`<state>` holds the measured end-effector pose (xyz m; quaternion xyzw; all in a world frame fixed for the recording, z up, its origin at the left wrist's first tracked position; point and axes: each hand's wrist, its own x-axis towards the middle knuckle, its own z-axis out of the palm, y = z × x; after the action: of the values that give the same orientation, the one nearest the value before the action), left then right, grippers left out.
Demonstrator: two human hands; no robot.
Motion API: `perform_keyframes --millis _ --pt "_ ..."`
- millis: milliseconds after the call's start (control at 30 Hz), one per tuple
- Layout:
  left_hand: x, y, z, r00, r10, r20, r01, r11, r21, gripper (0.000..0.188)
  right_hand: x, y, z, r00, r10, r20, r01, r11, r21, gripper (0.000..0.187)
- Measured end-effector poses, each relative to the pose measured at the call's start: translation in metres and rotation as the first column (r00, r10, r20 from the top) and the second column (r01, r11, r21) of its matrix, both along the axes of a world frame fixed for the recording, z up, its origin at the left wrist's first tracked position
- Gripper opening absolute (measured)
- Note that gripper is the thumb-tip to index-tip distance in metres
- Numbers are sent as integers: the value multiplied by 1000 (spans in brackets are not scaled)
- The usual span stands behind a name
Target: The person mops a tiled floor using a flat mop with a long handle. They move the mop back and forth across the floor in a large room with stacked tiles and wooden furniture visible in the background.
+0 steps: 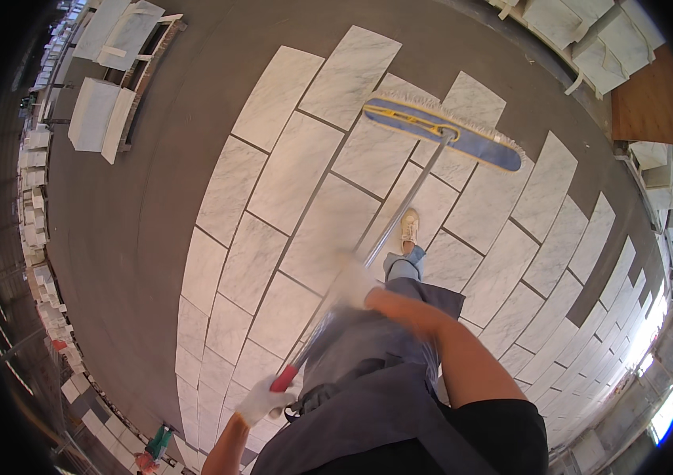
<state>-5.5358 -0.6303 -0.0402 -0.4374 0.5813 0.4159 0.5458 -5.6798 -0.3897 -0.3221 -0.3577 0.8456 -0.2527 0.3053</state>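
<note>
A wide dust mop [415,127] with a blue-and-yellow head and a pale fringe lies across white marble-look tiles ahead of me. Its metal pole slants back toward my left side. In a white glove, my left hand [261,401] is wrapped round the pole's lower end, beside a red grip [283,378]. Farther up the pole is my right hand [352,286], also white-gloved and smeared by motion. It appears closed round the pole. One shoe [409,226] of mine stands on the tiles [364,218] just short of the mop head.
Grey floor [122,237] borders the tiles on the left and far side. Stacked slabs on a pallet [106,111] stand at far left, more stacks [610,47] at far right beside a brown board [657,99]. A person [152,451] is at lower left.
</note>
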Motion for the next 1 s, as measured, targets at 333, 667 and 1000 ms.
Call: perform_keyframes --millis 333,667,1000 --pt "141 -30 77 984 176 42 -164 965 -204 44 55 -138 57 751 661 -7 -641 725 -252 10" --pt "-155 87 -129 793 509 -333 -391 846 362 20 -239 -34 -73 905 220 -364 -60 914 401 21" --pt "-257 39 -97 740 378 -557 -317 926 207 31 -329 -50 -33 839 102 -535 7 980 198 37"
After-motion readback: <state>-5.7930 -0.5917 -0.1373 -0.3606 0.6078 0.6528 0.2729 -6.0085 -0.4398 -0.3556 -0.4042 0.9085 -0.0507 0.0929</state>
